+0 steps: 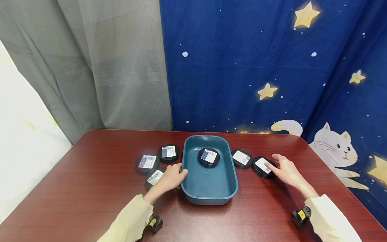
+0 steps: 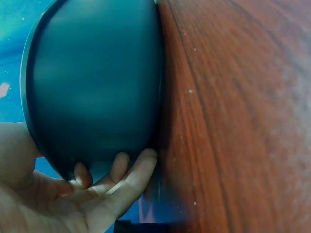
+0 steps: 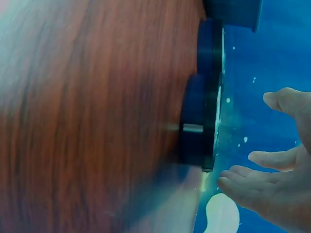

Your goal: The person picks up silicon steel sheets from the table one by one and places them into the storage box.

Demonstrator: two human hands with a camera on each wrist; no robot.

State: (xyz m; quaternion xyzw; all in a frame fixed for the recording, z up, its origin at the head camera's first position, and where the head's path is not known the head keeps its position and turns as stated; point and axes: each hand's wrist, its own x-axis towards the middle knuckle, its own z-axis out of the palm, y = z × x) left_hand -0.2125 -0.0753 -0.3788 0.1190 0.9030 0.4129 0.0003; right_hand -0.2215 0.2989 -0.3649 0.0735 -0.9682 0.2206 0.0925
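A blue rectangular tub (image 1: 208, 184) with rounded corners stands on the table. My left hand (image 1: 170, 175) grips its left side, thumb over the rim and fingers along the outer wall (image 2: 97, 87). Inside the tub lies a flat, round black container (image 1: 209, 157) with a paper label on top. My right hand (image 1: 285, 169) is over the right edge of another such black container (image 1: 262, 166). In the right wrist view, the fingers of that hand (image 3: 272, 179) are spread and loose beside this container (image 3: 197, 121), with nothing in their grasp.
One more black container (image 1: 242, 158) sits between the tub and the right-hand one. Left of the tub are three others: a far one (image 1: 168, 152), an outer one (image 1: 147, 163) and one (image 1: 155, 177) partly behind my left hand. The reddish-brown table (image 1: 99, 174) ends at curtains.
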